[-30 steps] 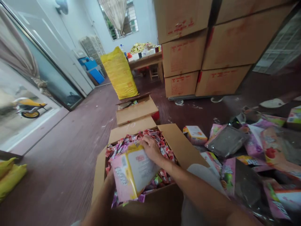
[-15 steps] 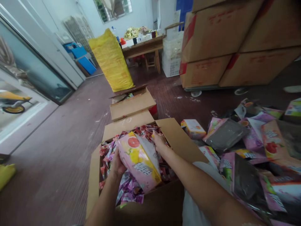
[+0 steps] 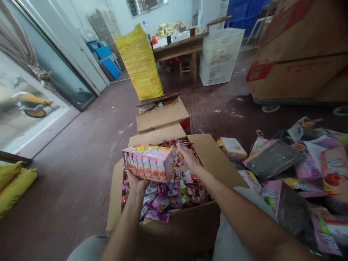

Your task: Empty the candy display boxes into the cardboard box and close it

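Observation:
A pink and yellow display box [image 3: 149, 161] with a clear front and a fruit print rests tilted on my left hand [image 3: 138, 184]. A row of upright pink sachets shows through its window. My left fingers are wrapped beneath its lower edge. Just right of the box, my right hand [image 3: 188, 158] reaches over loose sachets, its fingers stretched out and partly blurred; nothing is plainly held in it. Below both hands stands an open carton [image 3: 225, 165] filled with loose purple, red and green sachets [image 3: 160, 201].
Packaging boxes [image 3: 285, 192] lie heaped at the right. Ahead stand another carton [image 3: 163, 117], a tall yellow sack [image 3: 141, 65], a white plastic crate [image 3: 220, 59] and a wooden table [image 3: 179, 48]. Large cartons [image 3: 299, 78] sit on a wheeled trolley. Yellow sacks [image 3: 16, 185] lie at the left.
The display box has turned so its clear, sachet-filled side faces me, and it sits further left within the carton. My right hand stays near its right end. The view has swung left.

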`<state>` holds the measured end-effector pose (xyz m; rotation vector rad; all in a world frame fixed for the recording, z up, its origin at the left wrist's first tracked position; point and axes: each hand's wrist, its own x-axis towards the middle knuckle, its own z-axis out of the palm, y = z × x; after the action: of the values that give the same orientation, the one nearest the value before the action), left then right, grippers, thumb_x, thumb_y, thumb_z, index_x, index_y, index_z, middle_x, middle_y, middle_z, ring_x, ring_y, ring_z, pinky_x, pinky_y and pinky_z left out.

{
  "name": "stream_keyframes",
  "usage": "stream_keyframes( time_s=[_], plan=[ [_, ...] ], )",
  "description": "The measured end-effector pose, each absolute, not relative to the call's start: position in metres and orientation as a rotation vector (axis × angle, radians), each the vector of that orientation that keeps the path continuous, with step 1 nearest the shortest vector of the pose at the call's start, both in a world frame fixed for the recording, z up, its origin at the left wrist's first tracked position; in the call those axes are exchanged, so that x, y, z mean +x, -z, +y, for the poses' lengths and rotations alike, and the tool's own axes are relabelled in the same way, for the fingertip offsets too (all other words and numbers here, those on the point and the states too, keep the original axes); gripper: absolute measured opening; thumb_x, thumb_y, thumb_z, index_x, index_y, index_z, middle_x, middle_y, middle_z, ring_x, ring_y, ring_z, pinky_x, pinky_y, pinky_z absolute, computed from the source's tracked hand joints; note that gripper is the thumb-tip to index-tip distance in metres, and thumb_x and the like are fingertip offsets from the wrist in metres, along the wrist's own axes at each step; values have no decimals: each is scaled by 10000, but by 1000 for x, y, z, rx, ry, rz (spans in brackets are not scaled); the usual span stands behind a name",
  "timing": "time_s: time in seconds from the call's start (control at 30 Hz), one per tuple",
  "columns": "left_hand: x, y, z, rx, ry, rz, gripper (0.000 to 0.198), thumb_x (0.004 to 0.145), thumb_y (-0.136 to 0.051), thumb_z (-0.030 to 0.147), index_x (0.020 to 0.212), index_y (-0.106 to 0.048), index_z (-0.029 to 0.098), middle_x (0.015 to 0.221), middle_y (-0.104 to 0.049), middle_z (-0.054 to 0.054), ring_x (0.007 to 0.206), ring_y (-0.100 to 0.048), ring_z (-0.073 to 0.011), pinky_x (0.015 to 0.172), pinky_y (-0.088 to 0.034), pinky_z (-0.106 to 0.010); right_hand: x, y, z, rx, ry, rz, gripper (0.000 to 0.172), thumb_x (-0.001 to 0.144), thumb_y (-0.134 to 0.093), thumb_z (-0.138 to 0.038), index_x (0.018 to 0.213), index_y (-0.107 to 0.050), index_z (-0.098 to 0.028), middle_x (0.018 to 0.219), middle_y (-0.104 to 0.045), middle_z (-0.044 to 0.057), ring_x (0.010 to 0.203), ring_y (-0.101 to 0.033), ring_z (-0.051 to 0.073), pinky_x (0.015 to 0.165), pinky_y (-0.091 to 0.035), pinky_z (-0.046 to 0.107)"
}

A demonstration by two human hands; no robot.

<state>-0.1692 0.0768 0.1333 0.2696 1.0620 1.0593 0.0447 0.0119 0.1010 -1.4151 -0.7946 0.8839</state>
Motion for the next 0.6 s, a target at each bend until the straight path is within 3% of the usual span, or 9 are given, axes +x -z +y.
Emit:
stream_keyframes(
  time_s=[0.1,0.17,0.23,0.37,0.47,0.6],
  plan=[
    [-152,-148,66,223,-1132,1040,661,937,-300,641,1359,-609,237,1195,-721,-131,1217,-621,-331,952,-541,-523,37,-115,-8,-1302,-897,-1089,623,686,-695,-773,911,-607,-199,904,-633,31,882,-599,203,830,-500,347],
    [-142,-154,58,224,-1170,995,671,954,-249,645,1382,-594,260,1279,-690,-113,1253,-606,-298,978,-534,-489,34,-120,-16,-1331,-806,-1114,786,545,-855,-661,1116,-578,-199,1144,-626,80,1043,-581,238,945,-474,393],
    [-135,-156,53,293,-1188,927,696,947,-236,679,1392,-589,277,1352,-656,-98,1281,-587,-285,989,-529,-463,34,-124,-20,-1304,-833,-1074,877,533,-890,-572,1243,-528,-207,1271,-594,102,1120,-572,245,999,-456,407],
    [-140,-157,52,461,-1093,823,833,838,-262,833,1346,-633,286,1354,-649,-120,1288,-571,-338,967,-530,-496,43,-132,-20,-1219,-960,-1003,700,672,-806,-505,1251,-543,-214,1189,-663,71,1083,-621,232,981,-474,391],
    [-161,-156,63,364,-991,1074,906,809,-258,865,1339,-617,224,1226,-667,-186,1218,-599,-380,889,-553,-535,48,-132,-18,-1236,-955,-997,683,666,-795,-472,1256,-566,-215,1182,-678,64,1101,-624,244,1013,-461,411],
    [-188,-158,77,455,-965,1333,749,875,-328,804,1235,-639,225,973,-668,-113,946,-687,-289,825,-578,-461,51,-126,-13,-1309,-968,-1007,702,626,-814,-439,1258,-598,-224,1191,-684,67,1119,-618,268,1027,-459,439]
  ],
)
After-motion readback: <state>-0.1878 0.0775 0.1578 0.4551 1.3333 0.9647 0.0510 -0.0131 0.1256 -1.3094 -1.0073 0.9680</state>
